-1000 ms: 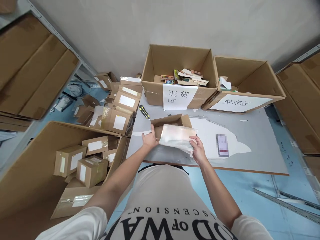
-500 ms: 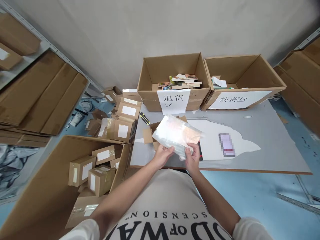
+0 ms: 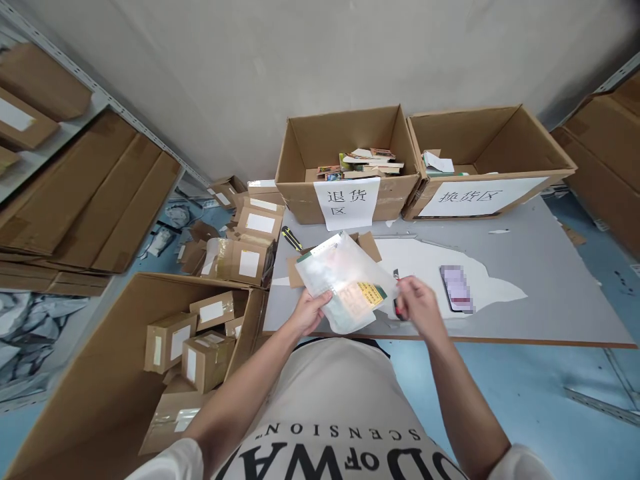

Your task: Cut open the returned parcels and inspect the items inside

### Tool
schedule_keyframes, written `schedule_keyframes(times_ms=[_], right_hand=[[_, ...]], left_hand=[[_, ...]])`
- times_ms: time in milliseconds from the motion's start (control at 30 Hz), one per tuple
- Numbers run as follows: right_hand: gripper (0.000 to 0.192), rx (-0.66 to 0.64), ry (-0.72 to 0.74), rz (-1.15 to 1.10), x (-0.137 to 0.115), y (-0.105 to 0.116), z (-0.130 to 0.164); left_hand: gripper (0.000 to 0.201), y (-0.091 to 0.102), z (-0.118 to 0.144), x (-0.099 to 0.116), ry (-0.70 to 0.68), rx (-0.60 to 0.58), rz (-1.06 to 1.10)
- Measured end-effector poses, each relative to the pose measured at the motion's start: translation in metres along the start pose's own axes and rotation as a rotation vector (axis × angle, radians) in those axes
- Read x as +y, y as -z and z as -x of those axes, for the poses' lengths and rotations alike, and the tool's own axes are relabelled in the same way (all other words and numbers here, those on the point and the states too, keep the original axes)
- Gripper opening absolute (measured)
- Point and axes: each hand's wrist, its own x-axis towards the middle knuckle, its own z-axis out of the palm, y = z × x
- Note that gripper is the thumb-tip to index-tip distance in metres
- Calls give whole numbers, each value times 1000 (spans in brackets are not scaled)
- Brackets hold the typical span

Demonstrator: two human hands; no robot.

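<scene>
My left hand grips the lower left edge of a clear plastic bag with a yellow printed card inside, held tilted above the table's near edge. My right hand is blurred just right of the bag, fingers curled, beside a small dark and red object at the table edge. Whether it grips that object or the bag's corner is unclear. A small open cardboard box lies on the table behind the bag, mostly hidden by it.
A phone lies on the grey table; a yellow-black utility knife lies at its left. Two large labelled cartons stand at the back. A big carton of taped parcels sits on the floor at left.
The bag came out of the small box and was lifted toward me. My right hand has slid off its lower edge to the right; my left hand keeps hold.
</scene>
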Motion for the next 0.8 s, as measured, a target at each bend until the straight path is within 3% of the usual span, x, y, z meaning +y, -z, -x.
schedule_keyframes(times_ms=[67,133,233,300,400,500,567,800], right_hand=[[31,189,-16,-272,5,21,-19],[47,274,-50,-404,15,35,-29],[71,399,-12,-296,30,33,-20],[62,462,124,-105,35,20,-3],[37,307,242,112,35,-9,18],[33,26,119,54,32,-34,20],[34,-85,17,-71,33,-44,17],[48,-124,-81,-361,45,-35,16]], left_hand=[[59,5,-1,4,20,-33,-3],[60,8,-2,8,25,-51,-3],[61,11,-1,10,26,-58,6],[62,11,0,9,30,-58,2],[64,10,0,7,48,-77,-18],[67,7,-2,6,74,-118,-30],[67,5,-4,6,80,-134,-39],[62,-1,-14,6,29,-109,-52]])
